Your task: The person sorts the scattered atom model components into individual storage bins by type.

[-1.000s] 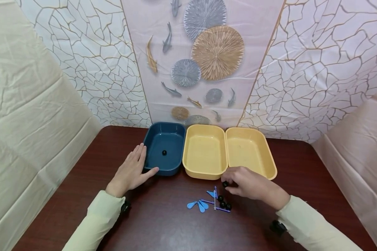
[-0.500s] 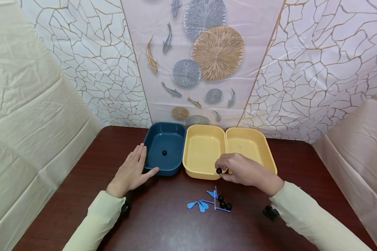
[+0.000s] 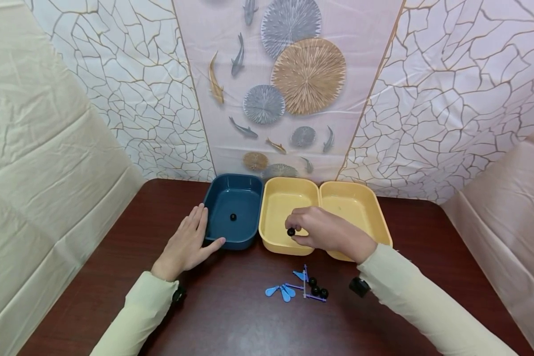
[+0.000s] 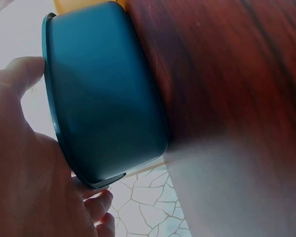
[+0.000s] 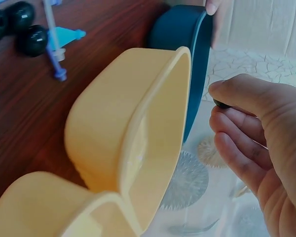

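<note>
My right hand (image 3: 322, 230) pinches a small black bead (image 3: 291, 231) between thumb and fingers, above the middle yellow tray (image 3: 289, 248). In the right wrist view most of that bead (image 5: 221, 104) is hidden by the thumb. My left hand (image 3: 184, 244) rests with straight fingers on the near left corner of the dark blue tray (image 3: 242, 243); its thumb lies along the front rim. Inside the blue tray sits one black bead (image 3: 233, 217). On the table in front lie several black beads (image 3: 316, 290), beside light blue drop-shaped pieces (image 3: 286, 293) and thin purple sticks (image 3: 316, 297).
A second yellow tray (image 3: 380, 222) stands against the right side of the middle one, partly behind my right forearm. All the trays stand in a row on the dark wooden table (image 3: 231, 316). Patterned cloth (image 3: 160, 99) hangs behind the table.
My right hand has moved left and away from me with the black bead, from the table's front area to over the middle yellow tray. The left hand has stayed in place.
</note>
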A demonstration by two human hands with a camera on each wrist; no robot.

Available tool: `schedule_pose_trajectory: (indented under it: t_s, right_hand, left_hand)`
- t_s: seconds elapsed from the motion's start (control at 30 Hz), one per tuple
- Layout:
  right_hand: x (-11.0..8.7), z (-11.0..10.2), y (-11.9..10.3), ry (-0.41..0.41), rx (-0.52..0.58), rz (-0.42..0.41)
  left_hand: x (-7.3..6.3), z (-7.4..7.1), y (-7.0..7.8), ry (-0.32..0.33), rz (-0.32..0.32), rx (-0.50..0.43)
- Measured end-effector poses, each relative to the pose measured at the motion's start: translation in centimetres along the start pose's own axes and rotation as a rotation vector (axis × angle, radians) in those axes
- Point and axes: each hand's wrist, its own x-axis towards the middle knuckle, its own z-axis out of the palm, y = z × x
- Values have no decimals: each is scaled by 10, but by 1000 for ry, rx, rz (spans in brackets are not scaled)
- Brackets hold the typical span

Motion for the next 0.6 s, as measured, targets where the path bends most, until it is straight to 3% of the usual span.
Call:
schedule_pose_trajectory:
  t_s: [0.33, 0.6]
  right_hand:
    - [35, 5, -3, 4, 2, -56]
    - [66, 15, -3, -12, 35, -44]
  left_hand:
    - [0, 0, 1, -7, 0, -8]
    - [0, 0, 0, 2, 2, -4]
